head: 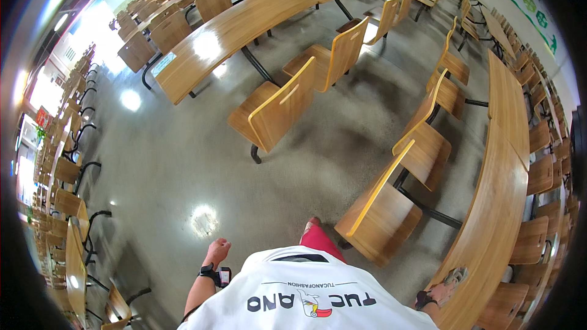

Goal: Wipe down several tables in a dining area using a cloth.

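My left hand (218, 250) hangs over the grey floor to the left of my white printed shirt (302, 284). Its fingers look curled, and nothing shows in it. A black wristband with a small device (223, 277) is on that wrist. At the lower right, my right hand (443, 292) is on the long wooden table (493, 220), with a crumpled greyish cloth (457, 277) under or in its fingers. A dark band circles the right wrist. The nearest wooden chair (385, 220) stands between my body and that table.
Chairs on black metal legs line the right table. Ahead, another long wooden table (238, 23) has chairs on both sides, one chair (275, 110) jutting into the aisle. More table rows stand far left and far right. The polished floor (160, 160) reflects lights.
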The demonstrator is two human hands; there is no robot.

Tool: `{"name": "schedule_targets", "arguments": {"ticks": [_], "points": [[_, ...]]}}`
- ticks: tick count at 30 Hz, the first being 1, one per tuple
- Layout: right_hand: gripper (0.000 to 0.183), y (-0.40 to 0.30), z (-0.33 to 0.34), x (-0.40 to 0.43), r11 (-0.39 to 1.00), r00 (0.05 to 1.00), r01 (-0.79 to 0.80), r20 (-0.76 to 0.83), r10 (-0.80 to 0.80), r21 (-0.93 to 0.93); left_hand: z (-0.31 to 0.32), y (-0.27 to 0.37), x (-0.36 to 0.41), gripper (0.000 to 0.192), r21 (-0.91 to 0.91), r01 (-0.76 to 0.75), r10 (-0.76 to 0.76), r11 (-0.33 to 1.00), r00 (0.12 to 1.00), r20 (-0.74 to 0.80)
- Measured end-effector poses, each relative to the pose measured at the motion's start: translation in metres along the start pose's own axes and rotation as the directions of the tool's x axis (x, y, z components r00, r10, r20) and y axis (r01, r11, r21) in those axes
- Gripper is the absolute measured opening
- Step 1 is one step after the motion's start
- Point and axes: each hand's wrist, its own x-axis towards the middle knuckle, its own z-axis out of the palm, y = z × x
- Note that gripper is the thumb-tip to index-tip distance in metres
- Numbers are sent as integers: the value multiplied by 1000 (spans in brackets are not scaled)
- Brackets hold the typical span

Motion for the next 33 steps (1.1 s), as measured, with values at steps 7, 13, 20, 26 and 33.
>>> {"name": "schedule_targets", "arguments": {"ticks": [7,13,20,26,33], "points": [[45,8,45,17,982,998,-36,-48,28,-185,-56,23,98,38,174,32,-57,984,988,141],[47,-85,-20,-34,896,991,-112,-16,132,430,-129,90,194,15,-368,12,18,930,997,78],[38,-124,-12,-90,99,894,-392,353,277,915,-205,231,286,28,-452,-204,144,868,976,-163],[28,-145,-10,-111,31,854,-455,426,299,890,-199,367,322,35,-482,-408,462,775,887,-6],[33,-229,-40,-56,24,945,-317,314,93,948,-171,464,319,30,-684,-401,594,610,802,60]]}}
